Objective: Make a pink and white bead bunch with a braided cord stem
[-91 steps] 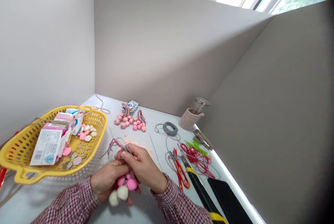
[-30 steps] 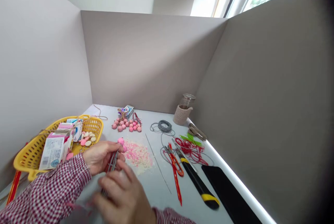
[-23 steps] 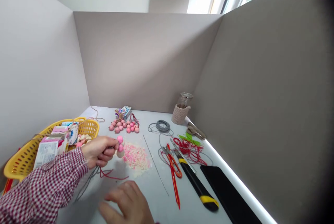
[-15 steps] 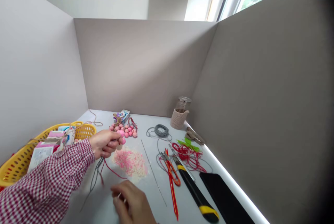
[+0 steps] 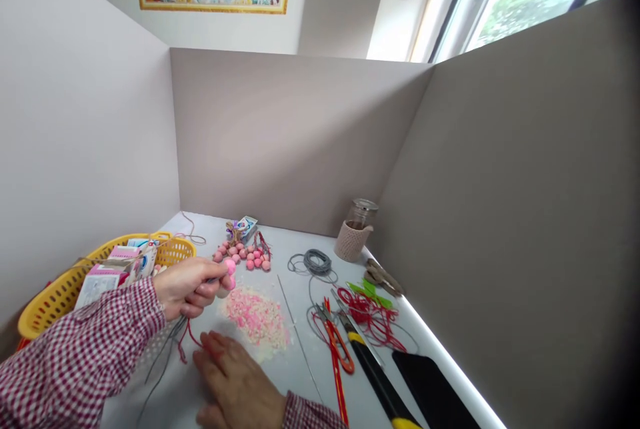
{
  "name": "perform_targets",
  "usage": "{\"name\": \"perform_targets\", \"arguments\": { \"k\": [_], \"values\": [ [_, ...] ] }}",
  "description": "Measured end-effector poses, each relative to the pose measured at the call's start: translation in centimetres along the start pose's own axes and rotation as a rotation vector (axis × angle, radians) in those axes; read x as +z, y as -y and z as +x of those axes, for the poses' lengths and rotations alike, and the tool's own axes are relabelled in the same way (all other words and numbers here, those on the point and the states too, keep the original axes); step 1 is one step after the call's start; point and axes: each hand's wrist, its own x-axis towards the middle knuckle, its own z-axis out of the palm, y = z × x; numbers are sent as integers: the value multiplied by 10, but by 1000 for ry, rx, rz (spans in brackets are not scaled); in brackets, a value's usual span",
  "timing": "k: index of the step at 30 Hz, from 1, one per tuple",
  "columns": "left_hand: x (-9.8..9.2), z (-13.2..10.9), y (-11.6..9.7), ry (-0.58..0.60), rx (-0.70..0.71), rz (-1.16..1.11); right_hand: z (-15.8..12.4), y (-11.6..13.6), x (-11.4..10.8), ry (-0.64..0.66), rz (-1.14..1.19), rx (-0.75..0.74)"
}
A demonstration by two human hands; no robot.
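Note:
My left hand (image 5: 193,289) is closed on pink beads (image 5: 230,271) that poke out past the thumb and fingertips. Grey cords (image 5: 170,349) and a dark red cord (image 5: 183,347) hang from beneath that hand. Low in the middle, my right hand (image 5: 235,375) is spread back-up over the white table, thumb apart from the fingers. Its fingertips are beside the end of the red cord; whether they touch it I cannot tell. Just beyond lies a heap of pink and cream shavings (image 5: 257,315). Further back sits a cluster of pink beads with tassels (image 5: 255,259).
A yellow basket (image 5: 37,312) with boxes stands at left. Rightward lie a thin rod (image 5: 300,342), orange scissors (image 5: 340,345), a black-yellow handled tool (image 5: 373,369), red cord (image 5: 367,319), a grey coil (image 5: 317,261) and a black flat object (image 5: 433,385). A jar (image 5: 356,232) stands behind.
My right hand has moved up and left toward the red cord, its curled fingers now stretched out. My left hand still holds the pink beads. The camera view has shifted slightly.

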Motion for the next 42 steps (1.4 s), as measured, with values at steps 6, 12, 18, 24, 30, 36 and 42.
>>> {"name": "perform_targets", "arguments": {
  "k": [6,12,18,24,30,36,42],
  "values": [
    [-5,-19,12,-8,-2,-29,19,-2,-9,-12,95,95],
    [-1,-23,21,-27,-61,-17,26,16,-44,-240,471,512],
    [3,-6,36,6,-83,-195,4,28,-48,-243,691,728],
    [23,-5,102,-44,-193,-375,-14,43,-41,-52,739,822],
    [38,-24,144,-75,-172,-521,-19,49,-39,-55,385,737],
    [34,-34,164,-44,-98,-472,-14,48,-39,-104,2,731],
    [28,-47,164,-33,-137,-544,-13,59,-33,-74,-20,680]
  ]
}}
